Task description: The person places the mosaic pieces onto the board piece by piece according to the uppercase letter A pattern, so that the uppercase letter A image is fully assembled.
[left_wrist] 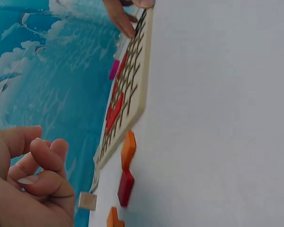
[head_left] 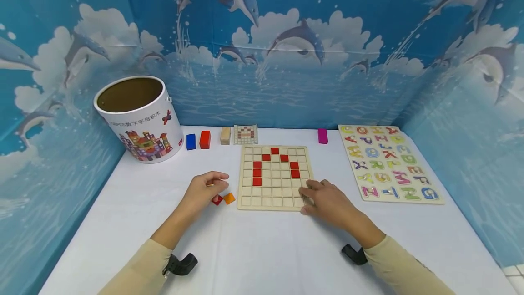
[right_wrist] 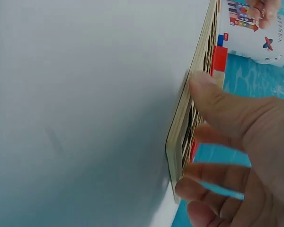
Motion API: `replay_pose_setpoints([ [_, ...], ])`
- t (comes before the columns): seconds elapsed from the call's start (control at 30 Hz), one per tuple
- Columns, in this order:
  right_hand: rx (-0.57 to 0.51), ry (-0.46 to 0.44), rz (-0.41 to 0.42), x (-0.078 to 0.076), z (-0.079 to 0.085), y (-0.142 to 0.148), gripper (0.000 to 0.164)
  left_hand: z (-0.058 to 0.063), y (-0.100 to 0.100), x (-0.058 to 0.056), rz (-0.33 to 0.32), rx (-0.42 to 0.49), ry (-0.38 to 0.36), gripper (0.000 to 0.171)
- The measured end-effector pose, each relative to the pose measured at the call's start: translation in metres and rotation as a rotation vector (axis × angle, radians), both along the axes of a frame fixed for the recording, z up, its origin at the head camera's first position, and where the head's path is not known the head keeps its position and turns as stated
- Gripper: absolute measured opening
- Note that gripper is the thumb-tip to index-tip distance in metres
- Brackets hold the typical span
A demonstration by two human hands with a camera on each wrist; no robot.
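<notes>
My left hand [head_left: 206,189] hovers left of the grid board with fingers loosely bent; no piece shows between them in the left wrist view. Just by it on the table lie a dark red tile [head_left: 218,200] and an orange tile [head_left: 229,198]. More orange pieces [left_wrist: 114,218] lie beside these, partly under the hand in the head view. The wooden grid board [head_left: 271,202] carries several red tiles [head_left: 257,181] in an arch-like shape. At its front right corner rests my right hand [head_left: 327,199], thumb along the front edge, fingers on the right side.
A pattern card [head_left: 245,134] stands behind the board, with a plain wood block [head_left: 225,135], red block [head_left: 205,139] and blue block [head_left: 191,142] to its left. A white bucket [head_left: 143,124] is at far left. Rightward are a magenta block [head_left: 323,136] and an alphabet board [head_left: 356,167].
</notes>
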State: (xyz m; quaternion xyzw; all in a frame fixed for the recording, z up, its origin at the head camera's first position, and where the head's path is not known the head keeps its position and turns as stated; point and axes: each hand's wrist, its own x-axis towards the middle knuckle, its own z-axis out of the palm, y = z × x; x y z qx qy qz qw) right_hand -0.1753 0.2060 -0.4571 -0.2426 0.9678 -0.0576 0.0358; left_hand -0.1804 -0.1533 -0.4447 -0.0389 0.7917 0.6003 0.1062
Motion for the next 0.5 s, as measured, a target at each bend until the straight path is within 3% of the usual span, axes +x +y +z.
replay_pose_setpoints([
  [0.17,-0.111,-0.066,-0.114,0.003,-0.002,-0.003,0.059,-0.008,-0.013,0.001,0.02,-0.012,-0.015,0.03],
  [0.27,-0.114,-0.097,-0.171,0.003,-0.003,-0.004,0.061,-0.011,-0.019,0.001,0.023,-0.011,-0.023,0.03],
  [0.4,-0.094,-0.104,-0.19,0.003,-0.003,-0.005,0.062,-0.009,-0.025,-0.001,0.018,-0.043,-0.036,0.03],
  [0.5,-0.086,-0.115,-0.191,0.003,-0.001,-0.007,0.061,-0.009,-0.026,-0.003,0.002,-0.117,-0.058,0.029],
])
